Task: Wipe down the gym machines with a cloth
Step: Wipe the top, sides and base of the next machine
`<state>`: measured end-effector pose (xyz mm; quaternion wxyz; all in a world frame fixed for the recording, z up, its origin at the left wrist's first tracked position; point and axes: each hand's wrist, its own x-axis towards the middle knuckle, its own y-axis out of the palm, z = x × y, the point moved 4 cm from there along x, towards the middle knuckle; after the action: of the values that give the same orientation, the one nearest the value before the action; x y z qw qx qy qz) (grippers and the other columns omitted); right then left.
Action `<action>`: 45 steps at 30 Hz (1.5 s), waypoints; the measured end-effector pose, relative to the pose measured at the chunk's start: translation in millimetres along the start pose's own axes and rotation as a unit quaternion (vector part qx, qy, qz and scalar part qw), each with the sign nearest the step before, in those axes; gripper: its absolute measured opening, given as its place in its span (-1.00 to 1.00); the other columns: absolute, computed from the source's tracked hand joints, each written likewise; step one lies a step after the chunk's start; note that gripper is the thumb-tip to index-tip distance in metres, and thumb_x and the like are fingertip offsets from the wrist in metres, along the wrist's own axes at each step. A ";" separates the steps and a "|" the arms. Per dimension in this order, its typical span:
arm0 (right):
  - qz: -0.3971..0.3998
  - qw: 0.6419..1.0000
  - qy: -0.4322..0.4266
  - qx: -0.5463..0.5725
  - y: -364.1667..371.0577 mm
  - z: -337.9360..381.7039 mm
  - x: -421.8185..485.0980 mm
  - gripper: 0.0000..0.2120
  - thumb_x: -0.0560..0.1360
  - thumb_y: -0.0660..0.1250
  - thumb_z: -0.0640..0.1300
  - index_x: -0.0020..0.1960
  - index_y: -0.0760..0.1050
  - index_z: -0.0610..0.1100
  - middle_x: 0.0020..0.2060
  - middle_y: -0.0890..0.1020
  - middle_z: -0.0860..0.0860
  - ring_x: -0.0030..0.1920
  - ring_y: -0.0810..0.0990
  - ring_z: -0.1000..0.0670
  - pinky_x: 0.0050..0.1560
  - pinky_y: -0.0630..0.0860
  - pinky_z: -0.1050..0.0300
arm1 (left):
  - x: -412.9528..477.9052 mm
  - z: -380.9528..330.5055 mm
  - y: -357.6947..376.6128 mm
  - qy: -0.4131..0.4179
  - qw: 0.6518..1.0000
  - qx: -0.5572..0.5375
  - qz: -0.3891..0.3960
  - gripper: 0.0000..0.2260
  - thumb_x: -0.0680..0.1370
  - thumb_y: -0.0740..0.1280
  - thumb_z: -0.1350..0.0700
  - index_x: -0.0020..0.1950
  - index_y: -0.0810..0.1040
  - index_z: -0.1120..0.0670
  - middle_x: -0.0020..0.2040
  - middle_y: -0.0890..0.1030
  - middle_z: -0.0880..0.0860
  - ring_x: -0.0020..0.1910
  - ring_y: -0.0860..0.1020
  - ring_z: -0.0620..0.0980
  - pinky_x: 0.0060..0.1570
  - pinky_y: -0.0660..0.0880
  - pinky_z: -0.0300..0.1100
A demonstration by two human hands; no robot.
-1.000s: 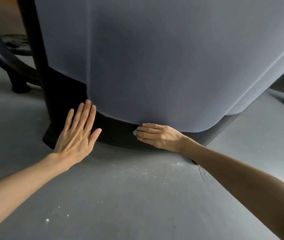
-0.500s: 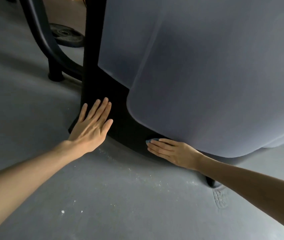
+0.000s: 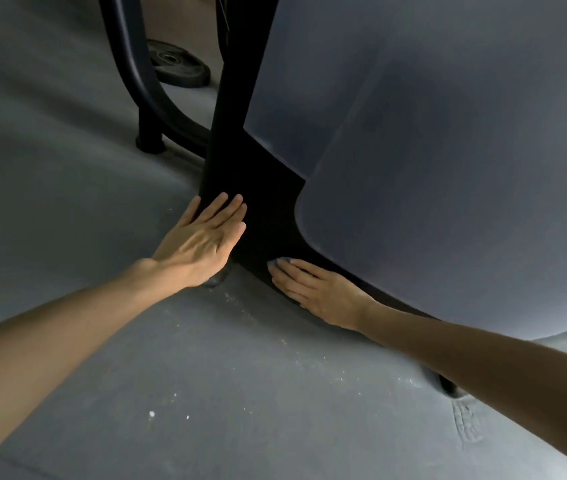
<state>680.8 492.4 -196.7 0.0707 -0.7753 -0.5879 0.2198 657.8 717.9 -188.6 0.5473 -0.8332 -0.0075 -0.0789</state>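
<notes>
While our right hand presses the cloth flat on the black base frame, our left hand braces just beside it!
Fingers are straight on both hands, gripping nothing (only a blue corner peeks past the right fingertips); the rail runs up-left under the grey shroud, so the right hand is nearer.

I find no text, label, brand or number to read on the grey machine panel or anywhere else. Any marking on the weight plate at eleven o'clock is too dark and small to make out.

Head view, downward, close to floor
</notes>
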 end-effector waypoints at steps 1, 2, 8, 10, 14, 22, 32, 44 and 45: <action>0.010 1.000 -0.028 -0.008 3.8 8.5 -13.4 -0.40 0.57 0.14 -0.17 0.57 0.07 -0.24 0.54 0.16 -0.19 0.54 0.12 -0.19 0.49 -0.15 -0.14 | 0.7 0.0 -0.8 0.004 1.000 0.002 0.002 -0.23 0.42 -0.52 -0.25 0.60 -0.14 -0.03 0.55 -0.23 -0.19 0.49 -0.32 -0.23 0.46 -0.38 -0.16; 0.019 0.998 -0.052 -0.011 6.3 14.2 -22.7 -0.38 0.54 0.23 -0.18 0.56 0.13 -0.22 0.53 0.19 -0.18 0.53 0.15 -0.19 0.48 -0.12 -0.15 | 1.4 -1.1 -0.6 0.006 1.000 0.003 0.008 -0.27 0.47 -0.49 -0.26 0.59 -0.15 -0.03 0.56 -0.22 -0.18 0.50 -0.31 -0.22 0.47 -0.38 -0.15; -0.043 0.998 0.003 0.055 -3.7 -3.9 34.6 -0.48 0.52 0.26 -0.21 0.48 0.34 -0.14 0.45 0.38 -0.11 0.47 0.31 -0.14 0.49 0.00 -0.09 | 2.4 -6.0 4.7 0.000 0.999 -0.021 0.031 -0.29 0.49 -0.46 -0.28 0.59 -0.18 -0.03 0.54 -0.28 -0.18 0.51 -0.27 -0.23 0.48 -0.31 -0.17; -0.075 0.994 0.047 0.065 -9.4 -16.5 63.2 -0.51 0.55 0.18 -0.21 0.48 0.32 -0.15 0.46 0.37 -0.11 0.48 0.29 -0.14 0.50 0.00 -0.08 | 1.7 -4.0 4.7 0.003 0.999 -0.019 0.029 -0.23 0.42 -0.51 -0.29 0.59 -0.19 -0.04 0.50 -0.30 -0.22 0.50 -0.29 -0.24 0.48 -0.32 -0.16; -0.062 0.994 0.046 0.071 0.5 -4.0 59.4 -0.51 0.61 0.16 -0.12 0.51 0.26 -0.21 0.50 0.28 -0.15 0.52 0.19 -0.15 0.51 -0.06 -0.10 | 0.0 -4.7 3.9 -0.001 0.999 -0.012 0.030 -0.45 0.63 -0.34 -0.18 0.59 -0.18 -0.02 0.57 -0.25 -0.15 0.53 -0.27 -0.20 0.50 -0.31 -0.14; 0.074 0.974 -0.207 0.056 42.4 51.1 -84.8 -0.71 0.32 0.53 -0.12 0.04 0.69 -0.04 0.32 0.53 -0.06 0.40 0.40 -0.11 0.49 0.02 -0.15 | -3.0 -10.7 6.1 -0.013 0.999 -0.039 0.028 -0.50 0.66 -0.29 -0.11 0.60 -0.18 -0.01 0.58 -0.25 -0.14 0.53 -0.27 -0.20 0.51 -0.30 -0.17; -0.121 0.985 0.028 0.118 8.1 9.9 36.9 -0.59 0.51 0.31 -0.28 0.36 0.49 -0.19 0.36 0.49 -0.12 0.41 0.40 -0.12 0.51 0.20 -0.03 | -11.4 -32.8 24.8 -0.021 0.997 -0.062 -0.048 -0.33 0.50 -0.45 -0.23 0.57 -0.22 -0.02 0.53 -0.32 -0.17 0.52 -0.31 -0.17 0.48 -0.37 -0.19; 0.014 0.985 -0.153 0.081 40.1 36.9 -135.8 -0.67 0.42 0.43 -0.18 0.19 0.64 -0.13 0.30 0.56 -0.04 0.36 0.47 -0.07 0.52 0.13 -0.03 | -18.1 -74.0 50.4 0.093 0.992 -0.020 -0.088 -0.48 0.67 -0.29 -0.12 0.59 -0.25 0.02 0.58 -0.32 -0.03 0.56 -0.26 -0.10 0.52 -0.31 -0.11; -0.005 0.986 -0.142 0.086 38.3 31.4 -133.8 -0.68 0.46 0.37 -0.20 0.20 0.63 -0.15 0.30 0.55 -0.05 0.36 0.47 -0.07 0.53 0.12 -0.03 | -19.4 -77.9 51.6 0.104 0.990 -0.013 -0.092 -0.48 0.67 -0.28 -0.12 0.60 -0.22 0.03 0.59 -0.30 -0.01 0.57 -0.24 -0.08 0.52 -0.30 -0.10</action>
<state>672.8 350.1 -204.4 0.0539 -0.7245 -0.5748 0.3766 634.2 627.5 -208.0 0.5248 -0.8232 -0.0258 -0.2151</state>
